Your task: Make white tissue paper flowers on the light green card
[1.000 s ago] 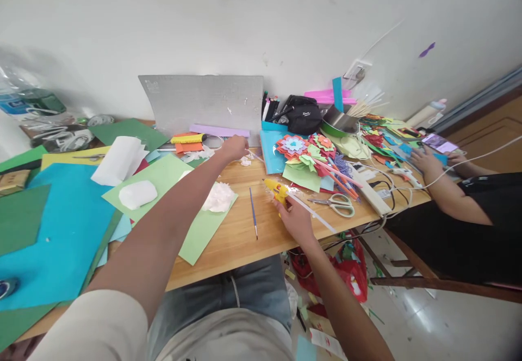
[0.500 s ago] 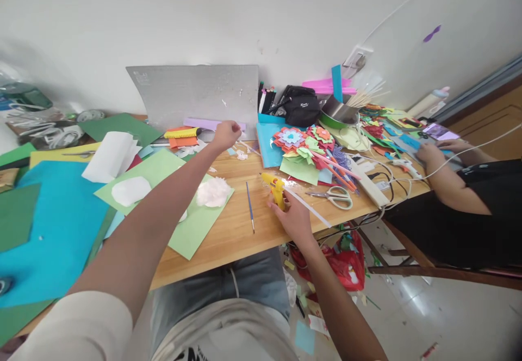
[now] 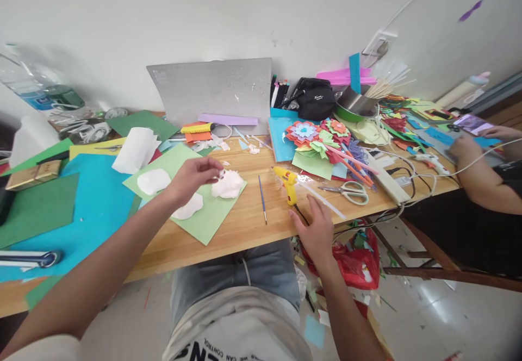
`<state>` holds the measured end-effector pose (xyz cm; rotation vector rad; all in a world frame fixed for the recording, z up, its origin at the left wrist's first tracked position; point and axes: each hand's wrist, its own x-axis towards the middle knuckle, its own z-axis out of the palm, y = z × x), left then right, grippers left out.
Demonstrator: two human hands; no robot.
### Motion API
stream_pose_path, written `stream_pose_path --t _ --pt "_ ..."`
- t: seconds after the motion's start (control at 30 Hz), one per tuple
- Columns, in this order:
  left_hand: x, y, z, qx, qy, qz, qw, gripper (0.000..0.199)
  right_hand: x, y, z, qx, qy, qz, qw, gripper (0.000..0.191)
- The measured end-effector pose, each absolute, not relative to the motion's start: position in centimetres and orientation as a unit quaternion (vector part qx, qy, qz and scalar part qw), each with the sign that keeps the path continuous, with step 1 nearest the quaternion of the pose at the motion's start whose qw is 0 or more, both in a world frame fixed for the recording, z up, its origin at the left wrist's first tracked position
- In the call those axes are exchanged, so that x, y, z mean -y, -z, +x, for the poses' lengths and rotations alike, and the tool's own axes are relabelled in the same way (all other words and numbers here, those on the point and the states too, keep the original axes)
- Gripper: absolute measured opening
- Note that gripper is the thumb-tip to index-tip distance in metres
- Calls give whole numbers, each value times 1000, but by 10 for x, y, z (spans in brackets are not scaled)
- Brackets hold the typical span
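Observation:
My left hand hovers over the light green sheet, its fingers pinched; whatever they hold is too small to name. Beside the fingertips lies a crumpled, pale pinkish-white paper piece. Two flat white paper shapes rest on the same sheet, one partly behind my wrist. My right hand is open at the table's front edge, fingers apart, just behind the yellow glue gun, whose dark cord runs between thumb and fingers. A clear glue stick extends from the gun's back. A blue paintbrush lies between my hands.
Scissors, paper flowers and a power strip are on the right. A grey board leans on the wall. Blue paper covers the left side. At far right, another person's hands work.
My left hand has come back from near the grey board to the crumpled paper. My right hand has let go of the glue gun and drawn slightly back. The view has shifted left.

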<state>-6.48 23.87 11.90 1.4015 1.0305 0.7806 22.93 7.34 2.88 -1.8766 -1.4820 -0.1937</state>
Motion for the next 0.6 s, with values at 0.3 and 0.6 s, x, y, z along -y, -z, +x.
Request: stream_pose_path --t 0.3,0.6 --pt "-133 -93 -56 -418 -315 666 531 11 -42 -71 139 580 -169 -608 515 17" --pt "-111 -93 -49 -414 -340 679 502 8 -76 -84 118 493 -463 -564 474 21"
